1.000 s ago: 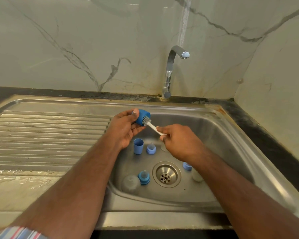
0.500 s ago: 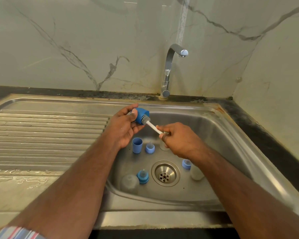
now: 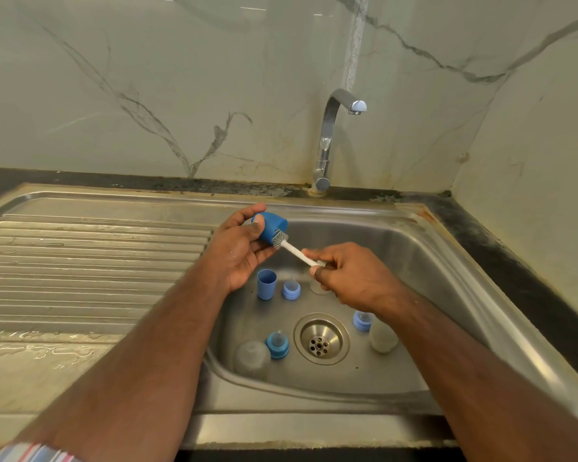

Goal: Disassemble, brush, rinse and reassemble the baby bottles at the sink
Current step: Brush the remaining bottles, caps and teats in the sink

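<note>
Over our steel sink (image 3: 447, 278), below marble walls (image 3: 147, 95), our left hand (image 3: 237, 251) grips a blue cap (image 3: 271, 226); our right hand (image 3: 351, 276) pinches the brush (image 3: 296, 252).

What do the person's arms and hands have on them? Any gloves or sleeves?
No gloves: both the left hand and the right hand are bare, and both forearms are bare too. No rings, watch or bracelet show. Only a bit of striped sleeve, with pink, blue and white stripes, peeks out on the left arm at the bottom corner.

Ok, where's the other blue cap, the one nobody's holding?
In the head view, the loose blue cap stands open end up on the sink floor, just below the left hand, beside a blue nipple ring.
</note>
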`<control>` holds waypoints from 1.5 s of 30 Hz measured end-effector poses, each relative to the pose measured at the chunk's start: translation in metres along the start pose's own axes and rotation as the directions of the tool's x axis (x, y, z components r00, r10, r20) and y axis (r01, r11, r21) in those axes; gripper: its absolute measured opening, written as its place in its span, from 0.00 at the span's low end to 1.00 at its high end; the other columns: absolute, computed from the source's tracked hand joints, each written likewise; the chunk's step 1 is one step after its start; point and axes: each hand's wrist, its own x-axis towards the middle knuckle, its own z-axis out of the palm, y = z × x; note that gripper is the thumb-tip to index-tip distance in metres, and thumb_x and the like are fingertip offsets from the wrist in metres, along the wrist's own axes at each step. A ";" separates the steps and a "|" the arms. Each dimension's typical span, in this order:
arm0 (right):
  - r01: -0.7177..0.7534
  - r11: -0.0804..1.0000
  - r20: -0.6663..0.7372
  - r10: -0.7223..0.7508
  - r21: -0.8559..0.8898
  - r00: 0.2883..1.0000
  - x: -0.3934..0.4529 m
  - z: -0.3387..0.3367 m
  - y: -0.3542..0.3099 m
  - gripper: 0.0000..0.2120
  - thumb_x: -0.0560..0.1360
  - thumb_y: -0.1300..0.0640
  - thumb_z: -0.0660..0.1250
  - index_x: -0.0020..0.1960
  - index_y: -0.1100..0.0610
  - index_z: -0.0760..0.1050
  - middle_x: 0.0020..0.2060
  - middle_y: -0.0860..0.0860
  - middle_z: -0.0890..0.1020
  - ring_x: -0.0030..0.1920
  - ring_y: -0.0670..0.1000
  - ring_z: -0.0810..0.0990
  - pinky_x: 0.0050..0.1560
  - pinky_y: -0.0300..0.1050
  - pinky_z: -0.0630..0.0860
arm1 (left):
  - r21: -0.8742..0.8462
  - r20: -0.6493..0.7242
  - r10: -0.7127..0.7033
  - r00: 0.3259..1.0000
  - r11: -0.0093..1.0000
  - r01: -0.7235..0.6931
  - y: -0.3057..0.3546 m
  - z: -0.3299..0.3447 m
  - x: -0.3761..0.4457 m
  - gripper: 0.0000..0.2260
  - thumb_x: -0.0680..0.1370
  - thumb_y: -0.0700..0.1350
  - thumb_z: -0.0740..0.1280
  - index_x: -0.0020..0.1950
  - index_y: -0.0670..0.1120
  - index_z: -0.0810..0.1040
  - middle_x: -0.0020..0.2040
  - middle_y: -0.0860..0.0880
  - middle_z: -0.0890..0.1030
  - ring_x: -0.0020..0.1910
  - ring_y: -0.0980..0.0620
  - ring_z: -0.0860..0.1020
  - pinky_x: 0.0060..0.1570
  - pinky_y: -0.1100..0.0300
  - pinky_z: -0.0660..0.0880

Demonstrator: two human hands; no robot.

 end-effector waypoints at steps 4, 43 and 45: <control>-0.037 0.998 -0.120 0.030 -0.056 0.992 0.003 -0.004 0.005 0.17 0.81 0.53 0.65 0.69 0.42 0.75 0.50 0.43 0.83 0.43 0.42 0.78 0.45 0.37 0.72 | -0.003 -0.024 -0.013 1.000 1.000 0.013 0.001 -0.001 0.000 0.12 0.83 0.40 0.65 0.67 0.45 0.77 0.62 0.40 0.81 0.56 0.41 0.84 0.54 0.48 0.83; -0.064 0.978 -0.078 0.080 0.198 0.994 0.001 -0.018 0.008 0.14 0.80 0.56 0.68 0.63 0.44 0.80 0.37 0.45 0.82 0.28 0.38 0.77 0.30 0.36 0.72 | -0.053 0.068 -0.014 0.998 0.998 0.017 0.005 -0.006 -0.003 0.15 0.81 0.35 0.65 0.68 0.42 0.76 0.62 0.39 0.81 0.54 0.40 0.85 0.53 0.47 0.83; -0.053 0.998 -0.164 0.059 0.044 0.985 0.005 -0.015 0.010 0.15 0.79 0.53 0.68 0.64 0.41 0.79 0.46 0.43 0.85 0.39 0.40 0.80 0.41 0.37 0.75 | -0.037 0.061 -0.021 0.998 0.999 0.024 0.005 -0.004 -0.003 0.14 0.82 0.36 0.64 0.67 0.43 0.76 0.61 0.39 0.81 0.53 0.40 0.85 0.53 0.48 0.83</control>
